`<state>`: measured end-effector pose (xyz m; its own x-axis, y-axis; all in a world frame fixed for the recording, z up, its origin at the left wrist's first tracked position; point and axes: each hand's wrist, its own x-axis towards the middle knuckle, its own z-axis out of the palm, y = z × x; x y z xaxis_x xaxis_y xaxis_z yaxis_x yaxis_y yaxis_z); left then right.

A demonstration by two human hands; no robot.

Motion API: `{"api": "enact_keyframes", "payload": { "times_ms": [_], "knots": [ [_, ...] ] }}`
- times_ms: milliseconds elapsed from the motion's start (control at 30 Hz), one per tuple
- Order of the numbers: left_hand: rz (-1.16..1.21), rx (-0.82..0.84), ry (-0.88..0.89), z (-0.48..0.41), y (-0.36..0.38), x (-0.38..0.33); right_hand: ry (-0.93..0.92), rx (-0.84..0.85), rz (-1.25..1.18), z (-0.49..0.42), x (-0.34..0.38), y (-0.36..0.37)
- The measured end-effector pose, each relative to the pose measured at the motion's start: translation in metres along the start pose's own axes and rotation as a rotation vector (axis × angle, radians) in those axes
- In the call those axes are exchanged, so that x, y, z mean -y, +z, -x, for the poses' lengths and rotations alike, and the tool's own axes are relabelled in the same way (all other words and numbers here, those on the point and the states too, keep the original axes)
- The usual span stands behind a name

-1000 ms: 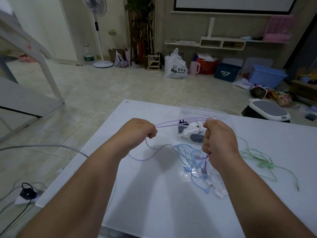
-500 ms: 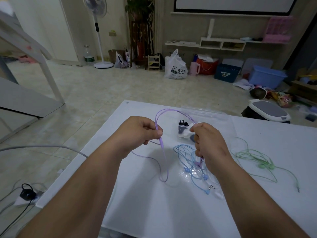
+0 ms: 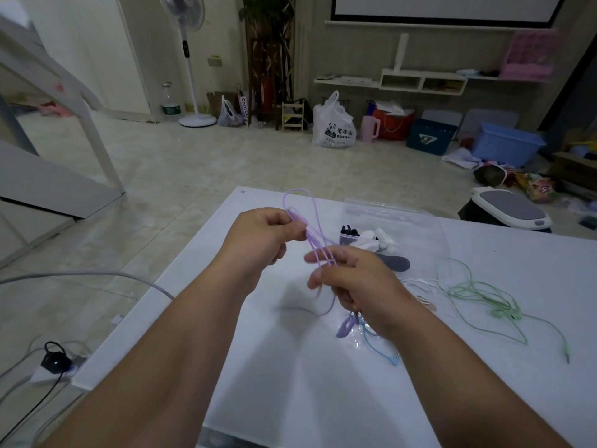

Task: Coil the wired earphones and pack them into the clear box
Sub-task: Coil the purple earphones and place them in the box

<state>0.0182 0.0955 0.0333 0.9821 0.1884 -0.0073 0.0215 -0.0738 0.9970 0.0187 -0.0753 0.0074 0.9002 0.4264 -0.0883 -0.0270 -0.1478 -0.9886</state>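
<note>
Purple wired earphones (image 3: pixel 310 218) hang in loops between both hands above the white table (image 3: pixel 323 383). My left hand (image 3: pixel 261 234) pinches the top of the loops. My right hand (image 3: pixel 352 282), just below and to the right, holds the lower strands, and the purple earbuds dangle beneath it. The clear box (image 3: pixel 394 231) stands open behind my right hand with small white and dark items inside. Blue earphones (image 3: pixel 378 347) lie on a clear wrapper under my right wrist, partly hidden.
Green earphones (image 3: pixel 484 299) sprawl loose on the table's right side, with a thin white cable (image 3: pixel 416 281) beside them. The table's left edge drops to a tiled floor with a grey cord (image 3: pixel 97 276) and a power strip (image 3: pixel 55 363).
The hands came closer together. The left hand rose and folded the purple cord into more loops; the strand that trailed on the table has been drawn up.
</note>
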Motion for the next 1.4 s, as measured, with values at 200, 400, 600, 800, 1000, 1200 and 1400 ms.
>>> {"api": "enact_keyframes", "payload": {
  "times_ms": [200,400,600,800,1000,1200,1400],
  "knots": [
    [0.193,-0.314,-0.118,-0.008,-0.009,-0.001,0.127,0.060,0.060,0.005,0.002,-0.006],
    [0.167,-0.330,-0.165,-0.012,-0.010,0.002,0.150,0.086,0.080,0.006,0.003,-0.015],
    [0.221,-0.363,-0.154,-0.016,-0.012,0.007,0.130,0.061,0.465,0.007,-0.001,-0.022],
    [0.117,-0.395,-0.230,-0.014,-0.014,0.007,0.132,0.031,0.536,0.007,-0.005,-0.026],
    [0.607,-0.314,-0.314,-0.013,-0.022,0.006,0.057,0.047,0.294,0.007,0.002,-0.028],
    [0.904,-0.280,-0.306,-0.010,-0.024,0.005,0.055,-0.003,0.316,0.006,-0.001,-0.025],
    [1.022,-0.028,-0.153,-0.008,-0.018,0.006,-0.007,-0.033,0.370,0.003,-0.003,-0.021]
  ]
}}
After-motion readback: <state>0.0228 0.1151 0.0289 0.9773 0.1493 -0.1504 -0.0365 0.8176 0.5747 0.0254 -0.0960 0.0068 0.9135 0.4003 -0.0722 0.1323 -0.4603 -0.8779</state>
